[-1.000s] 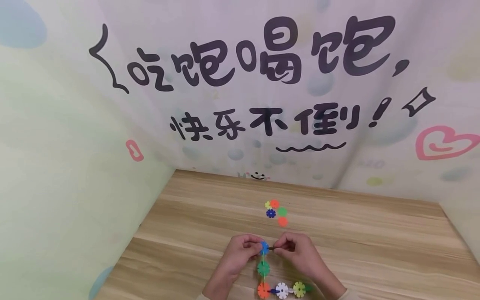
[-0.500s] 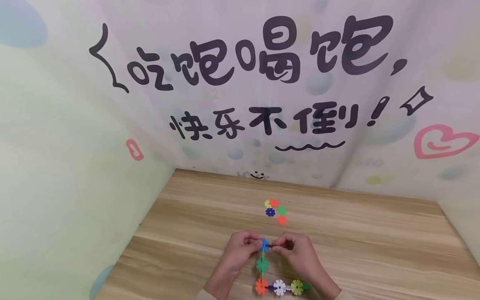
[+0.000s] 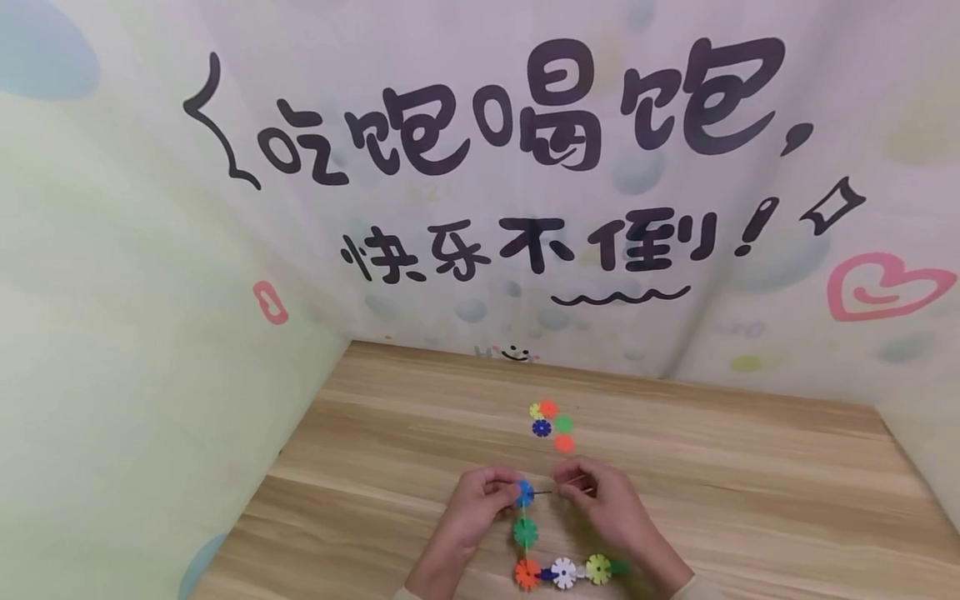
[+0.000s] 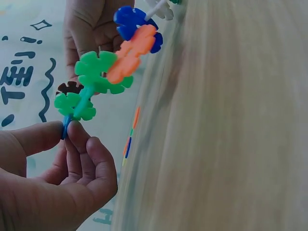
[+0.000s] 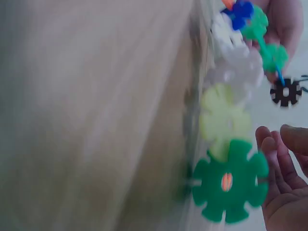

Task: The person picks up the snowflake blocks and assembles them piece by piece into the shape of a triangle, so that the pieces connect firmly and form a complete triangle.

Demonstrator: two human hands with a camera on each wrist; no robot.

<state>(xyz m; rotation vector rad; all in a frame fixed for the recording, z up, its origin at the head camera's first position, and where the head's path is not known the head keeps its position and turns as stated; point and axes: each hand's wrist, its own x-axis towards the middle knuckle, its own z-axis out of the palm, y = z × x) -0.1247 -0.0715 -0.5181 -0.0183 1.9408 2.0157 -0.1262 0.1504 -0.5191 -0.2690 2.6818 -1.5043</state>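
Note:
My left hand (image 3: 480,508) pinches the blue notched disc (image 3: 525,493) between thumb and fingers, at the end of a chain of interlocked plastic snowflake discs. A dark brown disc (image 5: 286,92), edge-on in the head view, slots into the blue disc's right side. My right hand (image 3: 606,504) hovers just right of that dark disc, its thumb and fingertips apart from it with a gap between them. From the blue disc the chain runs down through a green disc (image 3: 525,532) to an orange disc (image 3: 527,573), then turns right through a white disc (image 3: 564,572) and a yellow-green disc (image 3: 598,569).
Beyond the hands, several loose discs lie on the wooden tabletop (image 3: 405,433): two orange, a yellow, a dark blue disc (image 3: 542,427) and a light green disc (image 3: 563,425). A printed curtain (image 3: 450,333) hangs along the back edge and the left side.
My right hand has let go of the dark brown disc and drawn slightly up and to the right. The left hand keeps its hold on the blue disc.

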